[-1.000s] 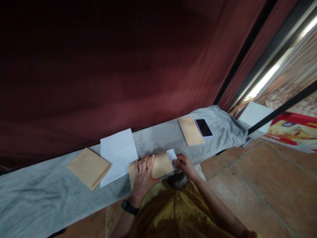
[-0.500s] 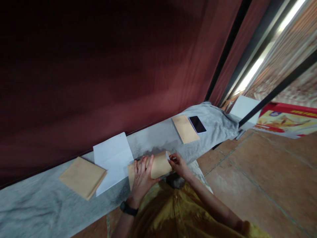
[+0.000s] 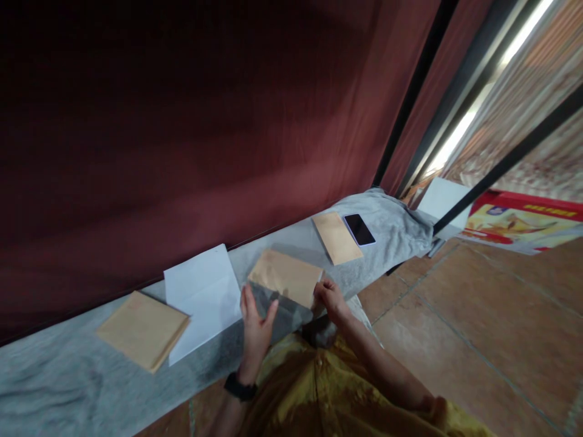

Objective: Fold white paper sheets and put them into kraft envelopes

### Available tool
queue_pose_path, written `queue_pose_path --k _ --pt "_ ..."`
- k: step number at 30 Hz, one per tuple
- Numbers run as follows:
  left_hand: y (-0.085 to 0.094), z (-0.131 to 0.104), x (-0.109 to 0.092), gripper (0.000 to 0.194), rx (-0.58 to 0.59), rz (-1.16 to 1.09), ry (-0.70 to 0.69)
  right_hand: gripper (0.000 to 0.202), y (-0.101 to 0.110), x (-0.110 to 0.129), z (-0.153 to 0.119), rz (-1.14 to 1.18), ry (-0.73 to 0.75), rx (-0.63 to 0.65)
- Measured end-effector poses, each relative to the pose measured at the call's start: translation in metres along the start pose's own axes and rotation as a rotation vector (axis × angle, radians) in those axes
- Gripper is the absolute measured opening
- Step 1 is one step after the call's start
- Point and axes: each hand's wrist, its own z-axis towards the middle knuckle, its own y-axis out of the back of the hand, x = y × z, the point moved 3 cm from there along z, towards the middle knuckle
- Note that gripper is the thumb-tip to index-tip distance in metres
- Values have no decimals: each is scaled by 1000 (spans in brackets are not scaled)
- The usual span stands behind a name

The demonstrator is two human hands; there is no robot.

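Observation:
My right hand (image 3: 328, 297) pinches the near right corner of a brown envelope (image 3: 286, 276) and holds it tilted just above the grey cloth (image 3: 50, 376). The envelope casts a shadow on the cloth beneath it. My left hand (image 3: 254, 323), with a black watch on the wrist, is spread open at the envelope's near left edge; I cannot tell whether it touches the envelope. No white paper shows at the envelope's mouth.
White sheets (image 3: 203, 291) and a stack of brown envelopes (image 3: 143, 328) lie to the left. A single brown envelope (image 3: 337, 237) and a dark phone (image 3: 359, 229) lie to the right. Behind hangs a maroon curtain (image 3: 182, 121). A white box (image 3: 444, 199) and tiled floor (image 3: 478, 328) are at right.
The white slip that stuck out of the envelope is gone from sight. The envelope has risen off the cloth and flattened out. My left hand has come off it and opened.

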Motion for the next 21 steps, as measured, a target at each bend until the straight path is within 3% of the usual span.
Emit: queue_pose_path --k 1,3,6,9,12,19,21 --pt "-6 -4 3 79 15 -175 166 34 -2 -2 0 17 -10 -15" --pt "-26 -14 5 65 160 -537 472 33 -8 -8 0 55 -36 -31" --pt "-55 -27 -7 42 396 -913 722 35 -18 -14 -3 86 -57 -37" --pt "-70 -28 -15 40 373 -1002 748 38 -22 -17 -5 98 -62 -31" --pt "-73 -25 -14 42 325 -957 729 37 -20 -18 -6 84 -67 -16" --pt "-50 -11 4 43 238 -683 598 33 -5 -22 -8 11 -58 21" --pt "-41 -5 11 43 203 -586 570 31 3 -18 -8 -96 35 1"
